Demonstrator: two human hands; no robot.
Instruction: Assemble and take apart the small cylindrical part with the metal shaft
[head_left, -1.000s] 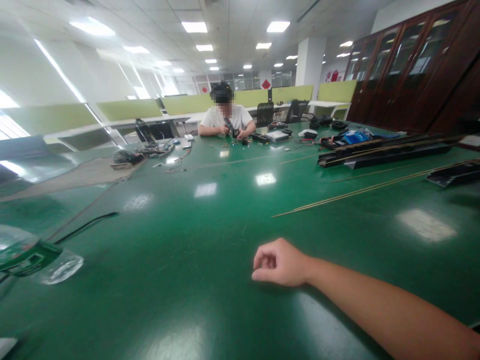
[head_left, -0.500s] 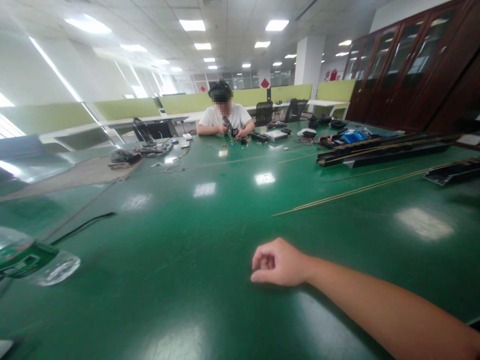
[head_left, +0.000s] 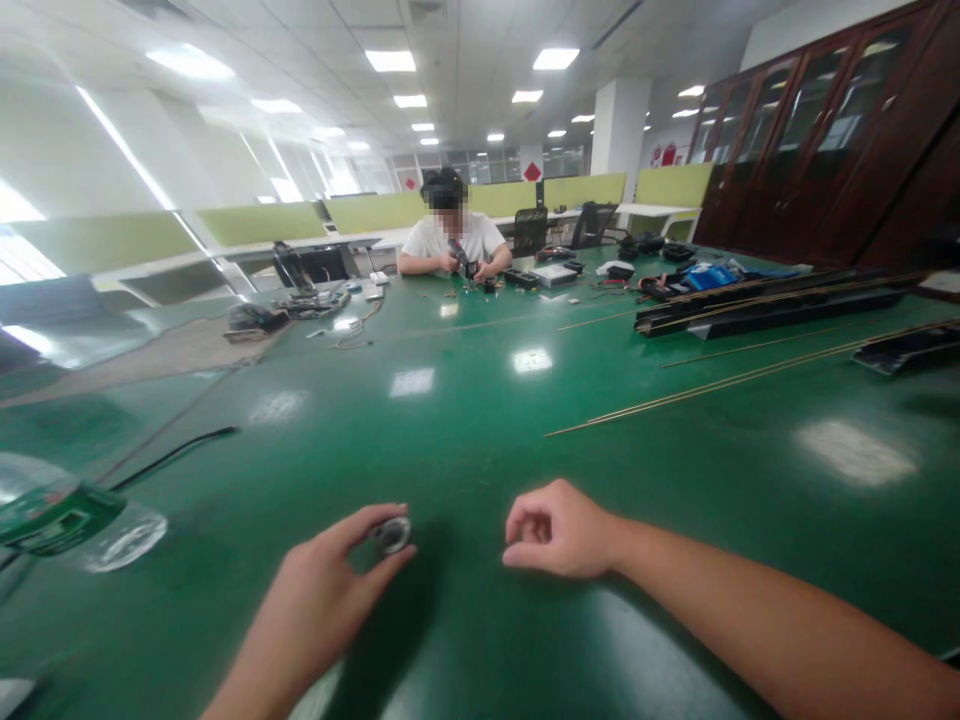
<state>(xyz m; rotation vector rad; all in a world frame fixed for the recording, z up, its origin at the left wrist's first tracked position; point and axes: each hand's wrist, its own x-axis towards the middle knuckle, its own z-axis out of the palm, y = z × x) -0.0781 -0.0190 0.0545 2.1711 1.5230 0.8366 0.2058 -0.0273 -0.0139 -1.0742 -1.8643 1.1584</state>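
My left hand [head_left: 319, 590] is raised over the green table [head_left: 465, 440], to the left of the middle. Between its thumb and fingertips it grips a small round piece with a silvery rim and a darker middle [head_left: 393, 535]; its exact kind I cannot make out. To the right of it, my right hand [head_left: 564, 530] rests on the tabletop. The fingers there are loosely curled, with a gap between thumb and forefinger and nothing visible in them. The two hands are apart.
A clear plastic bottle with a green label [head_left: 82, 515] lies at left, near a black cable [head_left: 180, 448]. Thin brass-coloured rods [head_left: 675, 397] and black channels [head_left: 765, 305] lie at right. Across the table a person [head_left: 454, 240] handles a dark tool amid small parts.
My left hand has come into view from below, with the small round piece in its fingers. My right hand keeps its place and pose.
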